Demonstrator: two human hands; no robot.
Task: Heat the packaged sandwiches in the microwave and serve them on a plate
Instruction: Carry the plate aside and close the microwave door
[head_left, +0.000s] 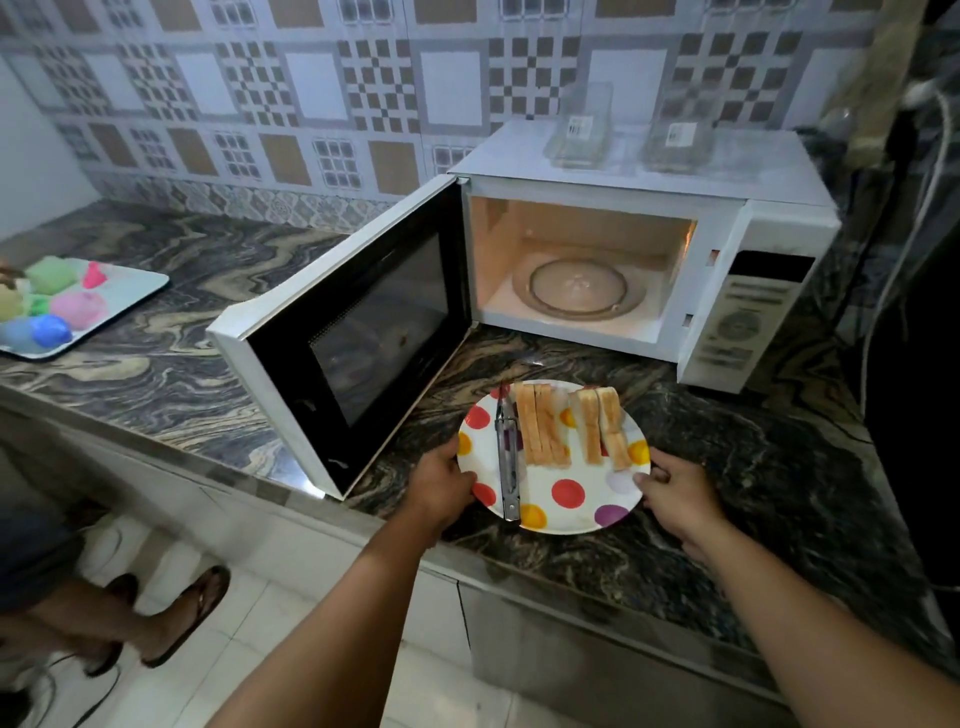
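two sandwiches (571, 431), one plate (566, 514)

Two hands (441, 486) (675, 499), one plate (571, 514), two sandwiches (543, 431) (602, 428), one pair of tongs (506, 457), one microwave (623, 244), two empty packs (579, 130) (675, 137) on top, one tray (140, 288).

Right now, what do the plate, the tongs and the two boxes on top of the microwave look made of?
Plate: glossy white with printed coloured dots; looks like melamine or glazed ceramic, cannot tell which.
Tongs: bare silver metal with bright reflections, likely stainless steel.
Boxes on the microwave, left box and right box: clear thin plastic, the wall tiles show through, each with a paper label.
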